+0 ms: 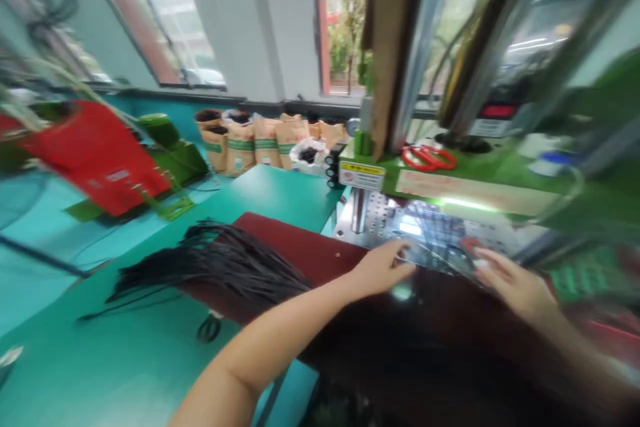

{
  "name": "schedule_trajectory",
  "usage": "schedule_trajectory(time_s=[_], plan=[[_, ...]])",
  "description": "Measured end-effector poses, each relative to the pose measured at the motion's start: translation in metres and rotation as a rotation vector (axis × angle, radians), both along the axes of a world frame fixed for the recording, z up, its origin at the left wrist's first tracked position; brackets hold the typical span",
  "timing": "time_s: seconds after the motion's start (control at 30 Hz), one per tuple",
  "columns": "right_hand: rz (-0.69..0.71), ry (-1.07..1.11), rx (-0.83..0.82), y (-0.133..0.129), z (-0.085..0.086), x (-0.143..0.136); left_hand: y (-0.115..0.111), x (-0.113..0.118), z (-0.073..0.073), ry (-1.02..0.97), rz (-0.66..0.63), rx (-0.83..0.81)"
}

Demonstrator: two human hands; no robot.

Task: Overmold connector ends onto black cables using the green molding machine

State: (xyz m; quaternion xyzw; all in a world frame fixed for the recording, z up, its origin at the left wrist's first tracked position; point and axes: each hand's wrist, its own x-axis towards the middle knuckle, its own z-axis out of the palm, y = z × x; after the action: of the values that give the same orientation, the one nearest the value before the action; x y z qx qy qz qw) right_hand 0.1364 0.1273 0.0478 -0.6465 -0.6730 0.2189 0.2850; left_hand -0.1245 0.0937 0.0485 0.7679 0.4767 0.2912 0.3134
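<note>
My left hand (383,270) is at the front edge of a shiny metal plate (373,217), with thumb and fingers curled together. What lies between its fingertips is hard to make out. Opposite it, my right hand (515,283) is blurred, its fingers bent together at the plate's right part. Thin dark strands (435,230) run across the plate between the two hands, but their ends are unclear. To the left, a large bundle of black cables (225,263) lies across a dark red board (285,243) and the green tabletop (150,347).
A green machine (500,173) with thick upright columns stands over the plate. Red-handled scissors (429,157) lie on its ledge. Paper sacks (267,140) line the wall. A red machine part (100,157) is at left. A small black ring-shaped object (209,329) sits near the board.
</note>
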Motion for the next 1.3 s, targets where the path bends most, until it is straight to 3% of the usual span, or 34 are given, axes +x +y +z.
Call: schedule_trajectory(time_s=[0.13, 0.23, 0.37, 0.77, 1.1, 1.3], plan=[[-0.076, -0.017, -0.083, 0.031, -0.004, -0.003, 0.051, 0.050, -0.005, 0.164, 0.319, -0.017], [-0.111, -0.087, -0.099, 0.060, -0.015, -0.018, 0.079, 0.068, -0.007, 0.257, 0.411, -0.083], [-0.140, -0.222, -0.110, 0.076, -0.023, -0.024, 0.099, 0.076, -0.013, 0.315, 0.494, -0.113], [-0.064, -0.599, -0.009, 0.082, -0.019, -0.020, 0.108, 0.070, -0.023, 0.541, 0.427, 0.053], [0.008, -0.732, 0.104, 0.071, 0.000, -0.031, 0.110, 0.083, -0.003, 0.538, 0.398, 0.171], [0.025, -0.750, 0.090, 0.071, -0.003, -0.045, 0.109, 0.089, -0.008, 0.565, 0.317, 0.156]])
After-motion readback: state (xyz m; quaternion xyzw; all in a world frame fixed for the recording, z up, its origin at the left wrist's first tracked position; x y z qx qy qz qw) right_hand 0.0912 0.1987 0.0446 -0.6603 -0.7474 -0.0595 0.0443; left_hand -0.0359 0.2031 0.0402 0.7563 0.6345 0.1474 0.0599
